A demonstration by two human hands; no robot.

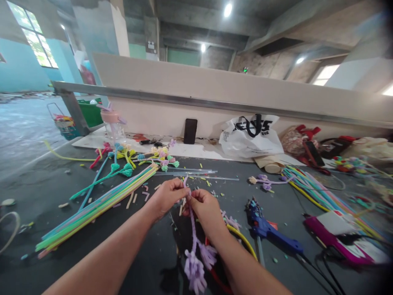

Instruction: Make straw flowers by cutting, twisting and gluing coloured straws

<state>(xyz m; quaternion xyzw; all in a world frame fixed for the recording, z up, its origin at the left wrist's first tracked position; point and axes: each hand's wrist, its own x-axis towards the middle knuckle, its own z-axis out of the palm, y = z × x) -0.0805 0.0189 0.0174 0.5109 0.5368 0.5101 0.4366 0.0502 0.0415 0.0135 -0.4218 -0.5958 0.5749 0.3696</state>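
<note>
Between my hands runs a purple pipe-cleaner flower stem (193, 229), its fluffy blossoms hanging toward me at the lower end. My left hand (170, 196) pinches the stem near its upper tip, thumb and forefinger pressed together. Just beside it, my right hand (203, 207) also grips the stem, fingers closed on it. The fingertips of both hands almost meet, and what lies exactly between them is partly hidden. More purple pipe-cleaner pieces (231, 221) lie to the right, past my right wrist.
At left lies a bundle of pastel pipe cleaners (101, 207), with finished flowers (123, 170) behind. Clear glue sticks (199, 174) rest ahead. On the right are a blue glue gun (273, 235) and a magenta device (334, 239). A phone (190, 131) leans at the back near a white bag (251, 137).
</note>
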